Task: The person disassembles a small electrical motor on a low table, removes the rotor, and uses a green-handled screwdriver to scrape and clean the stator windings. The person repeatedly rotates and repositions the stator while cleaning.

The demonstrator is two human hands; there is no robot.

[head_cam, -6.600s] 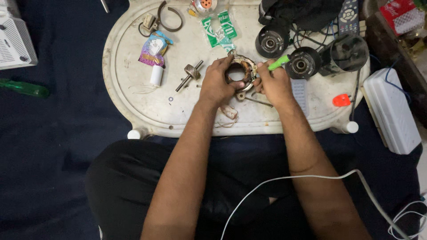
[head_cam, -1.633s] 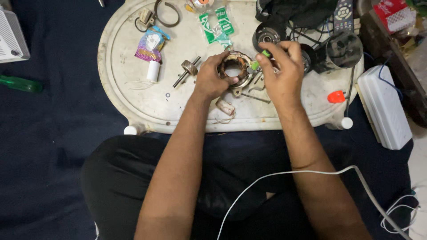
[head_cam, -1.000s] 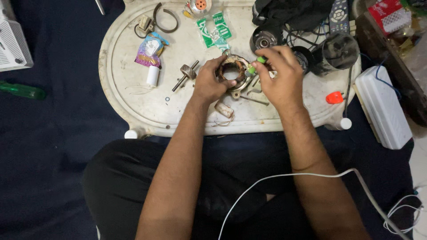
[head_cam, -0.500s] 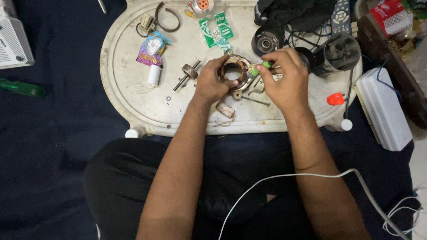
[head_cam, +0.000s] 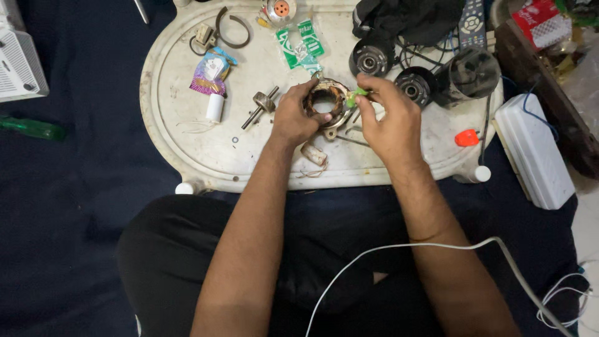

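A round copper-wound motor stator (head_cam: 326,103) lies on the oval white tray (head_cam: 181,125). My left hand (head_cam: 293,115) grips its left side. My right hand (head_cam: 387,115) is closed around a green-handled tool (head_cam: 357,95), whose tip meets the stator's right rim. The tool's shaft is mostly hidden by my fingers. A small metal rotor shaft (head_cam: 262,103) rests just left of my left hand.
On the tray lie a white cylinder (head_cam: 214,107), a colourful packet (head_cam: 209,68), a green packet (head_cam: 301,45), a metal clamp (head_cam: 231,28) and black motor parts (head_cam: 418,81). A red cap (head_cam: 466,137), a white box (head_cam: 533,156) and a white cable (head_cam: 437,246) are at right.
My right hand has come down and slightly left from the black motor parts toward the stator. The left hand has stayed on the stator.
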